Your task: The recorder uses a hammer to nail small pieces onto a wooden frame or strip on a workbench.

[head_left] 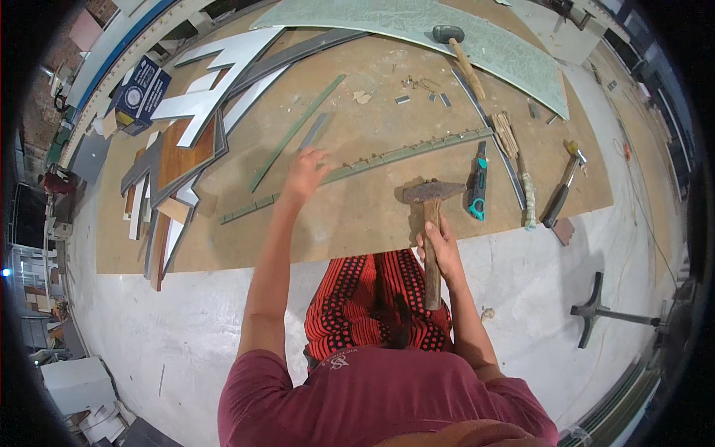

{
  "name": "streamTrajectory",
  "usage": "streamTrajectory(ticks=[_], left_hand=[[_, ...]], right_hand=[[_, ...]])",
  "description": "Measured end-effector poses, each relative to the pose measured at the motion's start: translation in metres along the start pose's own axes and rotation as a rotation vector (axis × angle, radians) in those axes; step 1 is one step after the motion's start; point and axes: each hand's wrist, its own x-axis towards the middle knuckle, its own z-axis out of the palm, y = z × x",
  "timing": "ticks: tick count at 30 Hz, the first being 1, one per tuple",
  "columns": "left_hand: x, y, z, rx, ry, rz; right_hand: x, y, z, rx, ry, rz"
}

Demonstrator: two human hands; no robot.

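Your right hand (444, 249) has its grip wrapped around a wooden-handled, dark-metal hammer (431, 211) at the near edge of the brown tabletop (372, 216). Your left hand (304, 176), grip loosely spread, is at the long, narrow, notched green strip (387, 159) slanting across the tabletop's middle.

Free board (357, 223) left of hammer (432, 195) — passable, utility knife (480, 182) blocking right
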Motion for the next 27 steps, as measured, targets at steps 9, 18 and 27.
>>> streamTrajectory(ticks=[9,18,27], left_hand=[[0.189,0.017,0.066,-0.156,-0.029,0.066],[0.297,0.032,0.160,-0.086,0.059,-0.192],[0.315,0.068,0.169,0.043,-0.099,-0.204]], right_hand=[[0.003,-0.007,-0.004,0.202,-0.008,0.139],[0.004,-0.009,-0.005,0.322,0.073,0.215],[0.008,-0.021,-0.001,0.357,0.088,0.230]])
